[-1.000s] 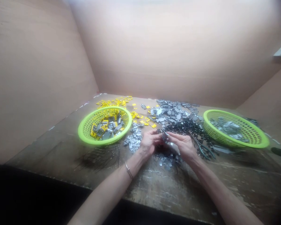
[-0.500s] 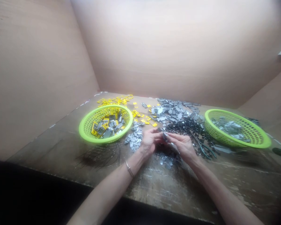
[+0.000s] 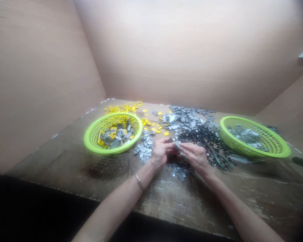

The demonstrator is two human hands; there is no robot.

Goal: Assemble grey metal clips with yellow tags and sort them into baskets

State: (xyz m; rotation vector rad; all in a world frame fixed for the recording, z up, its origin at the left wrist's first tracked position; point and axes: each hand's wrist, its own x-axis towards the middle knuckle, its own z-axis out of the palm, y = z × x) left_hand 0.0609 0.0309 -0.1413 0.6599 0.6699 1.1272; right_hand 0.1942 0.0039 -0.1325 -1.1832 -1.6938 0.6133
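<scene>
My left hand (image 3: 162,151) is closed on a small grey metal part (image 3: 177,148), mostly hidden by the fingers. From the other side, the fingertips of my right hand (image 3: 194,155) pinch at that same part. Just below the hands lies a small heap of flat silvery pieces (image 3: 178,172). Grey metal pieces (image 3: 144,148) are piled beside my left wrist. Behind my right hand spreads a pile of small black parts (image 3: 199,136), with larger grey metal plates (image 3: 189,117) beyond it.
A green basket (image 3: 89,143) at left holds yellow-and-grey assembled pieces. Another green basket (image 3: 275,153) at right contains grey metal pieces. Green-handled pliers (image 3: 221,159) lie near the black parts. Yellow frames (image 3: 123,108) are scattered at the back. Board walls enclose the wooden table (image 3: 53,168).
The fingers of my right hand have closed in further over the small part, which shows less now. My left hand stays almost still. The whole view has shifted slightly.
</scene>
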